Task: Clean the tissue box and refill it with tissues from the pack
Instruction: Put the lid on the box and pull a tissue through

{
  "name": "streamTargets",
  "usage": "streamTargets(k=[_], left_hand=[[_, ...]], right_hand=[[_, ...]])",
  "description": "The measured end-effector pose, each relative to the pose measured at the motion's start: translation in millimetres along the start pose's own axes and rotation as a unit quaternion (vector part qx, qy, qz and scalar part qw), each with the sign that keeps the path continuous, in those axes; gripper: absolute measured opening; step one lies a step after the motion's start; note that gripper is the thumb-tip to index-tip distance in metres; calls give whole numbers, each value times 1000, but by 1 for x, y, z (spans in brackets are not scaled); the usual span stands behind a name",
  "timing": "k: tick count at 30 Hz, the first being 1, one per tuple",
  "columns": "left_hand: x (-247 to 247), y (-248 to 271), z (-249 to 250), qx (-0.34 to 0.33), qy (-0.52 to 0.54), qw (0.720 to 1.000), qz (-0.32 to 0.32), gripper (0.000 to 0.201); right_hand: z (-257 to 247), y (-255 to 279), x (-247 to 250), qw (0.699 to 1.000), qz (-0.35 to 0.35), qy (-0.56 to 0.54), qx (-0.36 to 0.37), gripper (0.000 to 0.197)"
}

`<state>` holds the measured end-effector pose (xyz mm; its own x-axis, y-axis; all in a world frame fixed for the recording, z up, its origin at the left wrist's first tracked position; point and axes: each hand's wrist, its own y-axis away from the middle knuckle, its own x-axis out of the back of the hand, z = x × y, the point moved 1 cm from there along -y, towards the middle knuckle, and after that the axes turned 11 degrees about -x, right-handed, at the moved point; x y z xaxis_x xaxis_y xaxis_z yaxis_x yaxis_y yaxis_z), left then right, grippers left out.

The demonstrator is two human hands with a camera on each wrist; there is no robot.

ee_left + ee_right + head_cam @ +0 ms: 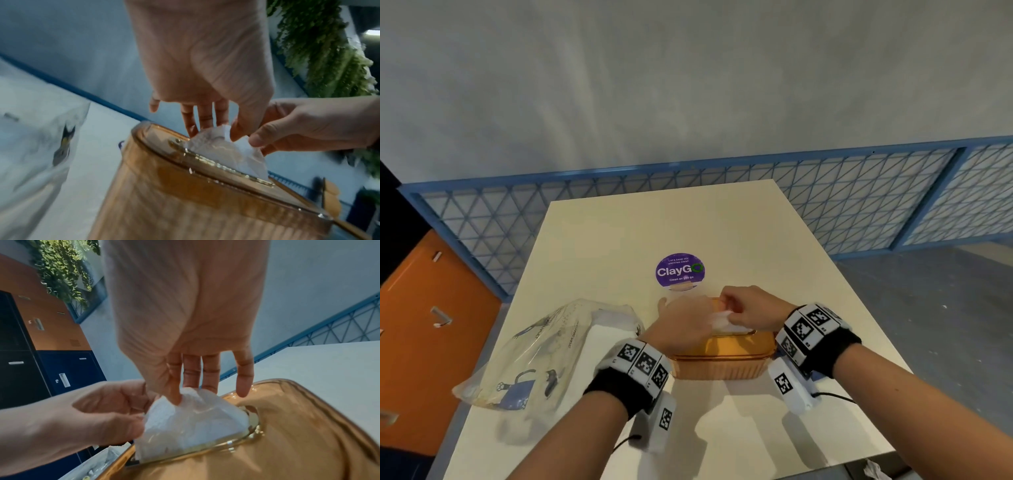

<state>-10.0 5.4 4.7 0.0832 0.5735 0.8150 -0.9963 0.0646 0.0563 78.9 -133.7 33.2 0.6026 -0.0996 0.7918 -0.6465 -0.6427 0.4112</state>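
Tissue box: sitting lower centre on the surface, lid on.
Grip: right hand and left hand both pinching the tissue at the slot.
Risk: opposing pulls tearing the sheet.

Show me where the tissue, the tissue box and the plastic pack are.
tissue (191,423), right wrist view, middle of the white sheet sticking out of the slot.
tissue box (719,353), head view, near edge of the amber lid.
plastic pack (541,356), head view, middle of the clear printed wrapper.

Purple sticker on table: "ClayGo".
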Motion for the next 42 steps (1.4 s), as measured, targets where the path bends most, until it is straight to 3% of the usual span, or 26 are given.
streamTargets(k=[4, 10, 15, 17, 19, 22, 27, 34, 37, 40, 42], left_hand=[[15, -6, -5, 2, -91, 992, -92, 10], [29, -7, -7, -1, -60, 995, -84, 2], [28, -5, -16, 25, -119, 986, -117, 19], [28, -4, -17, 22, -133, 984, -120, 20], [29, -3, -17, 16, -135, 985, -111, 21], [30, 3, -16, -9, -148, 985, -88, 23], [25, 12, -28, -33, -238, 966, -96, 27], [31, 16, -24, -55, -238, 970, 8, 17], [26, 25, -28, -54, -182, 981, 38, 18], [13, 29, -37, -26, -105, 994, 13, 28], [7, 27, -39, -24, -40, 998, 48, 16]], right_hand=[[2, 3, 1, 999, -34, 21, -13, 35], [16, 4, 6, 999, 18, 23, -33, 20], [27, 6, -1, 998, 20, 44, -45, 10], [29, 5, -5, 997, 25, 53, -58, 25], [30, 5, -7, 996, 39, 51, -68, 37], [30, 8, -7, 993, 73, 60, -64, 18], [35, 14, -14, 994, 90, 42, -41, 22], [41, 15, -18, 986, 163, -14, -27, 17], [45, 21, -24, 983, 169, -66, -17, 16], [49, 25, -31, 979, 165, -113, -29, 20], [49, 25, -34, 975, 165, -144, -38, 17]])
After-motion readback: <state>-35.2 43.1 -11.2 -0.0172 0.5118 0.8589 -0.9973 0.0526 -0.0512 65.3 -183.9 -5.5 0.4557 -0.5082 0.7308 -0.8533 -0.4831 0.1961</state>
